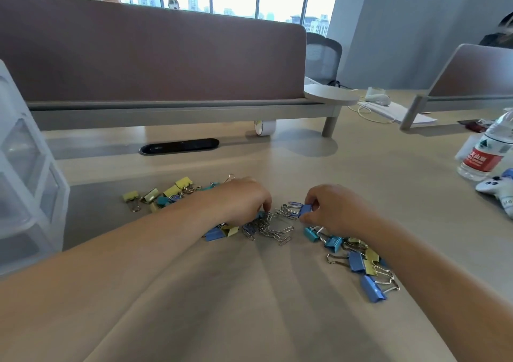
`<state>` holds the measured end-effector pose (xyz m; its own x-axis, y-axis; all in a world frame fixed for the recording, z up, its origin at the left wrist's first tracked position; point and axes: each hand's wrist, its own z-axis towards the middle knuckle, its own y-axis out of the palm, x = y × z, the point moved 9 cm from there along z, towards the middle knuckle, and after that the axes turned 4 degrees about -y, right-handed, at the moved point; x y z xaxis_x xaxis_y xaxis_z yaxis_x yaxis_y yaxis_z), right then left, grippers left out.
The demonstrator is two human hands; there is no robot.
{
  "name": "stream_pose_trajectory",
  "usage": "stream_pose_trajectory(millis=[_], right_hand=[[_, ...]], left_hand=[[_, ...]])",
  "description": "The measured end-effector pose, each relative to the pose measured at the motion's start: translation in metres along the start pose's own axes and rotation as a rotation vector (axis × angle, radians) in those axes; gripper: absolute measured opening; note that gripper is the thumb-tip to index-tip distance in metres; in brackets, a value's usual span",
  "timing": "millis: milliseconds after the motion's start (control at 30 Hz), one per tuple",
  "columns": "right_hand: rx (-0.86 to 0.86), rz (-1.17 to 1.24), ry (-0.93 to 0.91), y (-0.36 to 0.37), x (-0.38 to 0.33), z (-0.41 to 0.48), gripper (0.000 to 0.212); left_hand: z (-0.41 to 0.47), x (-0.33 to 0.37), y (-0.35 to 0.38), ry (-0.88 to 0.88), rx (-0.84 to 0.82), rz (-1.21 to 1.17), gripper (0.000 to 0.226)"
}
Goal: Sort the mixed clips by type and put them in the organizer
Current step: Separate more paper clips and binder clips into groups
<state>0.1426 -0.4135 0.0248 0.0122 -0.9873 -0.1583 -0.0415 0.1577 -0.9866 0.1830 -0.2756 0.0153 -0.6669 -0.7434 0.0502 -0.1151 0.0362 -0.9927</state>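
A tangle of silver paper clips (273, 224) lies on the desk between my hands. My right hand (337, 209) pinches a blue binder clip (305, 209) at the tangle's right edge. My left hand (244, 199) is curled over the tangle's left side, fingertips down among the clips; what it holds is hidden. Yellow and teal binder clips (169, 192) lie scattered at the left, blue and yellow binder clips (358, 261) at the right. The clear plastic drawer organizer (25, 172) stands at the far left edge.
A water bottle (485, 150) and a white game controller (499, 189) sit at the right. A tape roll (263, 127) and a black cable port (179, 146) lie behind the clips, under a brown desk divider (152, 53). People are seated beyond the dividers.
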Motion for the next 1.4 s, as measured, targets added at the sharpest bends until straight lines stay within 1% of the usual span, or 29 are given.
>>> stream_pose_trajectory(millis=[233, 333, 467, 600, 867, 1033, 1267, 1400], right_hand=[[0.017, 0.057, -0.005, 0.001, 0.001, 0.000, 0.025], [0.032, 0.058, -0.009, 0.001, 0.002, 0.000, 0.025], [0.050, 0.076, -0.011, 0.001, 0.004, -0.001, 0.024], [0.058, 0.082, -0.013, 0.002, 0.004, -0.001, 0.025], [0.058, 0.095, -0.018, 0.002, 0.004, -0.002, 0.027], [0.061, 0.113, -0.014, 0.002, 0.004, -0.002, 0.026], [0.062, 0.127, -0.016, 0.004, 0.002, -0.003, 0.029], [0.060, 0.131, -0.017, 0.003, 0.002, -0.003, 0.030]], left_hand=[[0.001, -0.003, 0.003, -0.004, -0.001, 0.011, 0.029], [0.000, -0.004, 0.004, 0.010, 0.024, 0.018, 0.025], [-0.003, -0.005, 0.003, 0.026, 0.075, -0.013, 0.015], [-0.005, -0.004, 0.004, 0.024, 0.084, -0.031, 0.017], [-0.007, 0.002, 0.005, 0.060, 0.043, -0.042, 0.029], [-0.007, 0.001, 0.004, 0.047, 0.048, -0.056, 0.034], [-0.009, -0.004, 0.009, 0.011, 0.046, -0.049, 0.023], [-0.010, -0.004, 0.010, 0.012, 0.078, -0.043, 0.018]])
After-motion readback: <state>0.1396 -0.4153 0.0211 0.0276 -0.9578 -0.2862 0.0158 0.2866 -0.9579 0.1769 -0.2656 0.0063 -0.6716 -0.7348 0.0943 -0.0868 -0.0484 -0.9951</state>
